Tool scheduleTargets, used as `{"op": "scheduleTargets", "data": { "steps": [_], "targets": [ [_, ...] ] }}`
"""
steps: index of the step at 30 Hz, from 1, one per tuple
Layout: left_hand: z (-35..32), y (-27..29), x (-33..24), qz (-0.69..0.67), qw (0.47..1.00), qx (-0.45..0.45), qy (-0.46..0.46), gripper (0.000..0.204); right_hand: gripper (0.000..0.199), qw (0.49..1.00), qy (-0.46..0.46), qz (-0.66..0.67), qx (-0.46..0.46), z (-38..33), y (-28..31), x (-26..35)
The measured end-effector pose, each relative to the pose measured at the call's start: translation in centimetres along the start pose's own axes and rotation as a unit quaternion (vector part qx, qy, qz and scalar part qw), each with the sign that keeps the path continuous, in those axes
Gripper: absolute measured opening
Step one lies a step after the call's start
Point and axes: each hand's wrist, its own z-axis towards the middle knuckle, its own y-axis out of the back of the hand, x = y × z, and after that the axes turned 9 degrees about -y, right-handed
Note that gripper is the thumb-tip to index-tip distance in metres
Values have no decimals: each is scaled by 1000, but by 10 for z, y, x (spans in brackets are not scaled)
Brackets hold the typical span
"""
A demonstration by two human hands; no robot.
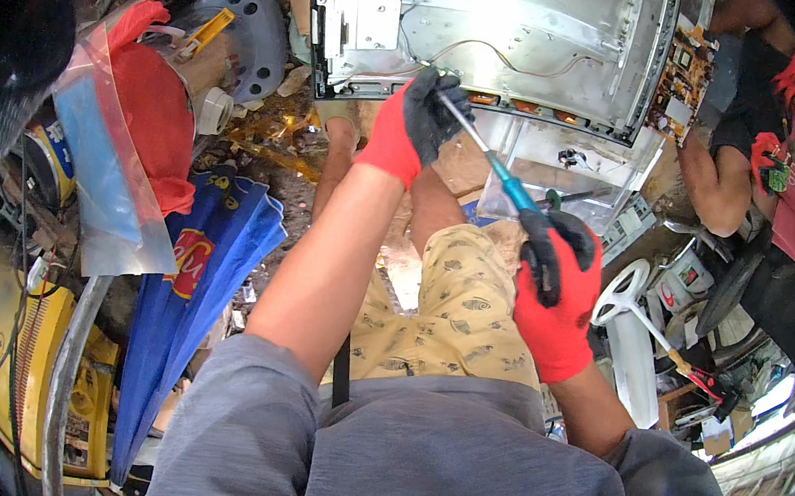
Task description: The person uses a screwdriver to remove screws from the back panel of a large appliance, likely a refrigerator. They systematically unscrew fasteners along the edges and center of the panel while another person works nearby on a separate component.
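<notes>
Two gloved hands work at the lower edge of a large metal chassis panel (497, 36), which fills the upper centre of the view, its bare silver back facing up with thin wires running across it. A brown circuit board (684, 80) sits along the panel's right edge. Left of the panel lies a folded blue umbrella (207, 267), with a red cloth bundle (155, 116) and a grey plastic disc (250, 34) above it and a yellow casing (18, 353) at the lower left. Right of the person's knees stands a white fan-like part (623, 296). At the far right, another person's arm (714, 184) and red gloves are seen apart from this work. The right hand (556, 284), in a red and black glove, is closed around the handle end of a screwdriver (498, 167) with a teal grip. The left hand (418, 119), gloved alike, pinches the bare shaft near its tip. The screwdriver slants up and left, its tip meeting the panel's lower frame; the exact contact point is hidden by the fingers.
</notes>
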Motion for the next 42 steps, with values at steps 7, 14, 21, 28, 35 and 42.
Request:
{"op": "scheduleTargets", "data": {
  "steps": [7,14,21,28,35,42],
  "targets": [
    [5,3,-13,133,990,-45,6,43,48,991,-94,86,-31,20,-12,3],
    [-38,66,13,-43,996,-67,-28,26,56,984,-101,8,143,30,-63,24],
    [-17,93,1,-64,997,-25,-39,24,47,981,-97,-7,167,51,-93,46],
    [-9,105,1,-21,998,-47,-42,28,45,973,-140,-18,182,58,-99,62],
    [-6,103,0,-4,998,-52,-26,30,47,966,-177,-6,189,54,-101,66],
    [-5,105,-3,-7,999,-39,-21,31,37,951,-222,77,203,65,-96,74]
  ]
}}
